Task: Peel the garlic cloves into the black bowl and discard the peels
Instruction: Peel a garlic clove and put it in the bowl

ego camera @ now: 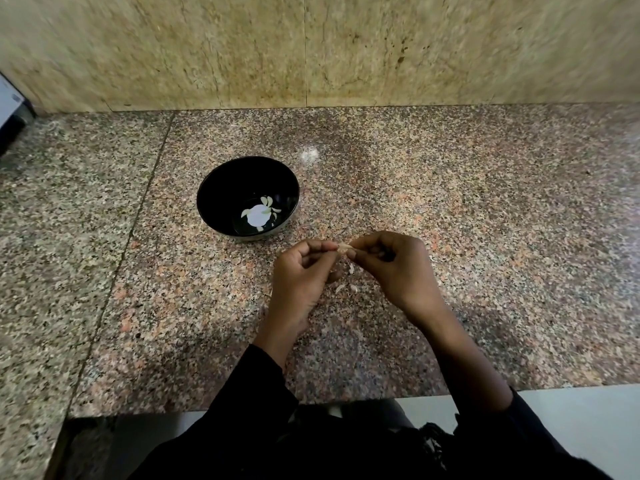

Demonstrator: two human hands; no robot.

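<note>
Clove (343, 249): head view; small, pale brown, still skinned, pinched between both hands above the counter, just in front of the bowl.
Left hand (300, 271): fingers curled, thumb and forefinger tips pinching the clove's left end; other fingers folded into the palm.
Right hand (391, 263): fingers curled, thumb and forefinger nipping the clove's right end; knuckles turned up toward the camera.
Bowl (221, 188): black, glossy, upright on the counter, beyond and left of the hands, apart from them.
Peeled cloves (266, 201): several whitish pieces at the bowl's bottom, around a bright white reflection; exact count cannot be told.
Peels (341, 288): a few pale scraps lying on the counter beneath and between the hands, near the wrists.
Counter (485, 237): speckled pink-grey granite, a seam running down its left part.
Wall (311, 46): beige stone slabs behind the counter.
Sleeves (256, 386): black, covering both forearms up to the wrists.
Left edge item (10, 109): white and dark object, mostly cut off; kind cannot be told.
</note>
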